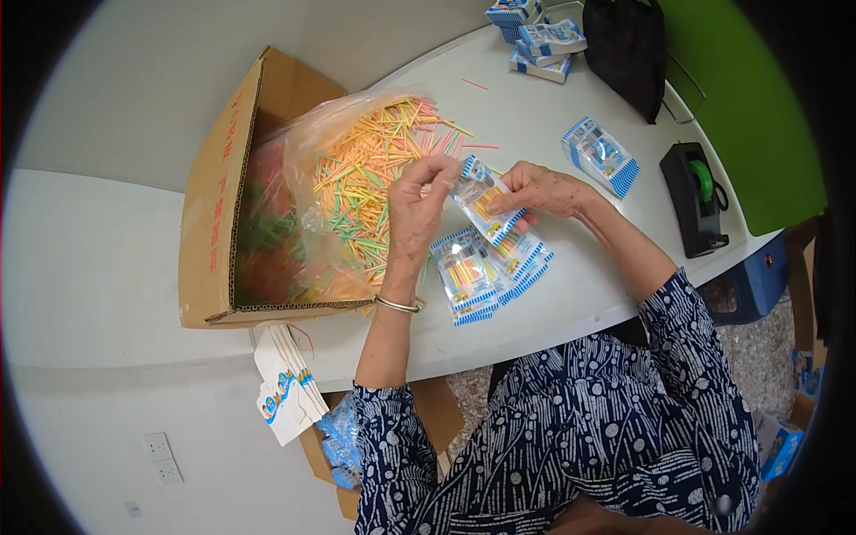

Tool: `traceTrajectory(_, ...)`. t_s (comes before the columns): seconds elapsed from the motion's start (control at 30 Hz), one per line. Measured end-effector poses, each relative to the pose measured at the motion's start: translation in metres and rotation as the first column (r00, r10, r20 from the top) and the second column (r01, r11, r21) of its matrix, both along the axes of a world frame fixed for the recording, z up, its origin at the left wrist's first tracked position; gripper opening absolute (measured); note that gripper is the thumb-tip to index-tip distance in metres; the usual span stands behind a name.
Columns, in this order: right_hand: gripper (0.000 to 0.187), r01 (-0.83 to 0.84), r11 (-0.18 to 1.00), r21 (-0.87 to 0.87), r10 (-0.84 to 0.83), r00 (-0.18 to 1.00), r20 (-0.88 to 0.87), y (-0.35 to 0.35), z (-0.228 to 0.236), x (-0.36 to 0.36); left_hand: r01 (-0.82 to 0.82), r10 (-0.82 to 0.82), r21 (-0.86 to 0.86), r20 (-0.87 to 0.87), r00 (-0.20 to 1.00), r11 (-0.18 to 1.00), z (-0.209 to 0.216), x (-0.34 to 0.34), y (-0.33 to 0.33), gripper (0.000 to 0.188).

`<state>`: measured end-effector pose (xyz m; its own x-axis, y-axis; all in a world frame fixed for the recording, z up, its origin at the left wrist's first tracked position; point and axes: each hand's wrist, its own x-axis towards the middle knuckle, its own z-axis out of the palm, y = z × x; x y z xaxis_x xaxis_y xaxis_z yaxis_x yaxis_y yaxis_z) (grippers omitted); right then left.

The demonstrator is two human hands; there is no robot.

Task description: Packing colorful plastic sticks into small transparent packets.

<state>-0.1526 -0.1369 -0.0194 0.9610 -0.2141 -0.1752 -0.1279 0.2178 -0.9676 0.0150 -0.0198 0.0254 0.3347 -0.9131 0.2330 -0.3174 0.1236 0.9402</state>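
Note:
A small clear plastic bag [481,203] with blue-striped ends and thin yellow-orange sticks inside is held up over the table. My right hand [540,191] grips it along its right side, thumb across the front. At its upper left corner, the fingers of my left hand [417,207] are pinched together against the edge. Below lie several similar filled bags [465,275], overlapping on the white table. Left of my left hand, a heap of thin pastel sticks [357,178] in yellow, orange, green and pink spills from a clear liner in a cardboard box [212,205].
On the right are a bundle of flat blue-and-white bags [601,157] and a black tape dispenser [692,198] with green tape. Small boxes [540,45] and a black bag [624,53] stand at the back. Folded white cartons [287,383] hang by the left edge.

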Motion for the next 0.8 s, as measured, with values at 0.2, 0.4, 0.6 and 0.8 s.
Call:
traceTrajectory(0.2, 0.027, -0.021, 1.0, -0.007, 0.021, 1.0, -0.02, 0.008, 0.0, -0.001, 0.092, -0.073, -0.049, 0.308, 0.949, 0.995, -0.018, 0.001, 0.005, 0.014)
traceTrajectory(0.4, 0.039, 0.075, 0.878, -0.473, -0.073, 0.997, 0.023, -0.002, 0.002, -0.033, 0.186, -0.204, 0.272, 0.041, 0.978, 0.944, -0.006, -0.007, 0.028, 0.017)
traceTrajectory(0.6, 0.038, 0.464, 0.013, -0.886, -0.654, 0.674, 0.343, -0.049, -0.029, -0.091, -0.01, -0.235, 0.389, 0.578, 0.781, 0.921, -0.031, 0.011, 0.056, 0.023)
traceTrajectory(0.8, 0.029, 0.183, -0.108, -0.977, -0.806, 0.559, 0.194, -0.063, -0.065, -0.104, 0.007, -0.145, 0.191, 0.722, 0.677, 0.982, -0.023, -0.003, 0.031, 0.031)
